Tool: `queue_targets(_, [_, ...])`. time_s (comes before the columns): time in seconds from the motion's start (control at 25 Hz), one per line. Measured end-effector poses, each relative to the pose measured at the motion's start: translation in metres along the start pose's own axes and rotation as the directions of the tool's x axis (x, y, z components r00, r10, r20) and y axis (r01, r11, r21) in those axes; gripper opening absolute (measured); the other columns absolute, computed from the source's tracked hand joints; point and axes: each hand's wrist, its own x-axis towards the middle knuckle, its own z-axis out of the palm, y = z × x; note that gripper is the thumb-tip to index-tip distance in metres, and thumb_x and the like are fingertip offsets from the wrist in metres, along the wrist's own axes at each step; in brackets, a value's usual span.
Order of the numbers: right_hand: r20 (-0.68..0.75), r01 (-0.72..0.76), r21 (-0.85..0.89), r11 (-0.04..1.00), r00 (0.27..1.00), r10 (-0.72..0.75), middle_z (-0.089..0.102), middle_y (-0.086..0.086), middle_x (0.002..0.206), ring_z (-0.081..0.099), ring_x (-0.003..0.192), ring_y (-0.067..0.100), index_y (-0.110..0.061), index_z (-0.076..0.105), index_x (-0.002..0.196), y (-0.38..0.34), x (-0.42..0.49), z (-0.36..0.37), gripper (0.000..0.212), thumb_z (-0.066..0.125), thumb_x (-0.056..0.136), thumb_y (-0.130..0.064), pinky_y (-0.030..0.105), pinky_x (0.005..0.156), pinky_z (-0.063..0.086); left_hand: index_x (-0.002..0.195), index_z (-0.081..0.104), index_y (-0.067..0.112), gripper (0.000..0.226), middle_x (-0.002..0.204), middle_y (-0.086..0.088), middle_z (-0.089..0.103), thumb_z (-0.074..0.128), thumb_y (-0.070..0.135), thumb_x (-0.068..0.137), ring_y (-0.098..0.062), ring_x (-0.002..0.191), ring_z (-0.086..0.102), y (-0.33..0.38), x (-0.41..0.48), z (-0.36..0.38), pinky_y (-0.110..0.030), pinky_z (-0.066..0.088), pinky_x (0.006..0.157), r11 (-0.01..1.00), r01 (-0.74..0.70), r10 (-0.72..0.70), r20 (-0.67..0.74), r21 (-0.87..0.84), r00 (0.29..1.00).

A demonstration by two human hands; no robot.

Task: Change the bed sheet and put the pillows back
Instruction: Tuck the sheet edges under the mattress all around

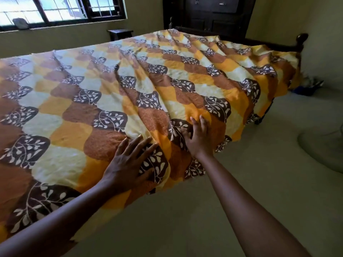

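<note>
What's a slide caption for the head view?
Left hand and right hand rest on the wrinkled sheet covering the bed.

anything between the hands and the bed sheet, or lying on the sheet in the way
Nothing visible does. The left hand and right hand both rest flat, fingers straight, directly on the yellow, orange and brown leaf-patterned bed sheet. Its top shows only wrinkles.

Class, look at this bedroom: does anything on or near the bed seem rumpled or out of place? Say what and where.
The bed sheet is rumpled: long creases run down its middle toward the left hand and right hand, both resting on it. A heap of cloth lies on the floor by the sheet's far right corner.
</note>
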Motion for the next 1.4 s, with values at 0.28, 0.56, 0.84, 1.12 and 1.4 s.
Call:
queue_targets(0.28, [-0.214, -0.007, 0.269, 0.963, 0.975, 0.067, 0.038, 0.012, 0.145, 0.031, 0.136, 0.025, -0.014, 0.050, 0.132, 0.003, -0.010, 0.014, 0.058, 0.044, 0.088, -0.051, 0.029, 0.106, 0.029, 0.133, 0.047, 0.026, 0.050, 0.137, -0.001, 0.050, 0.033, 0.049, 0.091, -0.021, 0.128, 0.041, -0.003, 0.022, -0.026, -0.043, 0.031, 0.107, 0.961, -0.022, 0.002, -0.073, -0.275, 0.997])
queue_targets(0.56, [-0.341, -0.172, 0.487, 0.856, 0.865, 0.368, 0.061, 0.008, 0.119, 0.058, 0.108, 0.023, -0.011, 0.059, 0.120, 0.073, 0.026, -0.035, 0.031, 0.060, 0.089, -0.015, 0.028, 0.089, 0.046, 0.119, 0.062, 0.017, 0.036, 0.121, -0.003, 0.063, 0.046, 0.033, 0.091, -0.022, 0.114, 0.056, 0.032, 0.195, -0.025, -0.039, 0.044, 0.097, 0.837, -0.506, 0.465, -0.216, -0.208, 0.859])
queue_targets(0.84, [-0.143, -0.294, 0.473, 0.831, 0.905, 0.401, 0.062, 0.016, 0.114, 0.057, 0.108, 0.031, -0.002, 0.059, 0.112, 0.122, 0.086, -0.033, 0.026, 0.060, 0.089, -0.014, 0.036, 0.089, 0.043, 0.119, 0.060, 0.021, 0.041, 0.124, -0.002, 0.061, 0.046, 0.036, 0.084, -0.023, 0.114, 0.059, 0.094, 0.298, 0.008, -0.049, 0.040, 0.099, 0.837, -0.538, 0.534, 0.070, 0.094, 0.843])
queue_targets(1.12, [-0.033, -0.176, 0.376, 0.910, 0.979, 0.203, 0.063, 0.007, 0.087, 0.055, 0.077, 0.018, -0.006, 0.061, 0.104, 0.150, 0.103, -0.100, 0.025, 0.051, 0.095, -0.027, 0.026, 0.056, 0.035, 0.100, 0.070, 0.020, 0.021, 0.097, -0.003, 0.071, 0.063, 0.030, 0.082, -0.024, 0.095, 0.064, 0.135, 0.335, 0.006, -0.036, 0.046, 0.083, 0.919, -0.393, 0.393, 0.013, 0.015, 0.919])
queue_targets(1.4, [-0.107, -0.277, 0.349, 0.895, 0.937, 0.332, 0.067, 0.009, 0.102, 0.054, 0.082, 0.014, -0.008, 0.062, 0.101, 0.172, 0.127, -0.142, 0.023, 0.052, 0.094, -0.027, 0.022, 0.059, 0.034, 0.113, 0.064, 0.024, 0.024, 0.115, -0.004, 0.056, 0.055, 0.029, 0.091, -0.017, 0.112, 0.048, 0.178, 0.391, -0.001, -0.026, 0.033, 0.086, 0.968, -0.249, 0.247, 0.057, 0.030, 0.967])
